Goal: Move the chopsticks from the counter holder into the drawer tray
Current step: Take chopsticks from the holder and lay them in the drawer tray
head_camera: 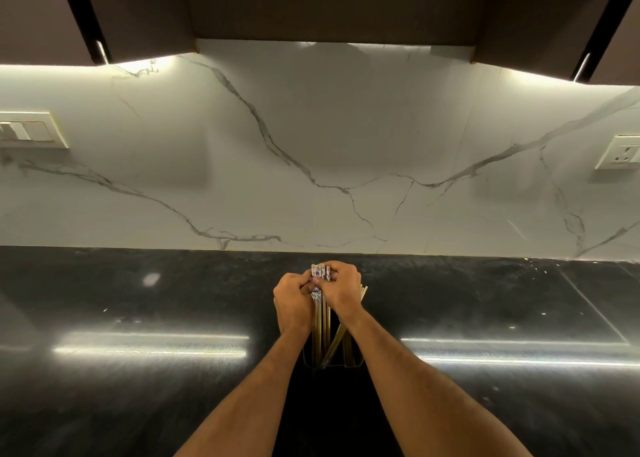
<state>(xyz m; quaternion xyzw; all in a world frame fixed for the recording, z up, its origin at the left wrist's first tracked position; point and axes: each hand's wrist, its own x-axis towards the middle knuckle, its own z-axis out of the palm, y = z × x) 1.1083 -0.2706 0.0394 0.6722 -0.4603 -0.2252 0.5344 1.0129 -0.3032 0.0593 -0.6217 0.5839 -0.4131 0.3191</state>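
My left hand (292,304) and right hand (341,292) were closed around the long wooden chopsticks with blue-and-white tops (320,306), standing in the dark holder (332,359) on the shiny black tabletop (138,318).

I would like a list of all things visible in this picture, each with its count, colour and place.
chopsticks: a bundle, count unclear, tan with white-and-blue tops, standing in the holder
holder: one, dark, on the counter, centre
counter: one, glossy black, lower half
backsplash: one, white marble with grey veins
switch plate: one, cream, left wall
socket: one, cream, right wall
cabinets: dark brown, top
left hand: gripping the chopsticks
right hand: gripping the chopsticks
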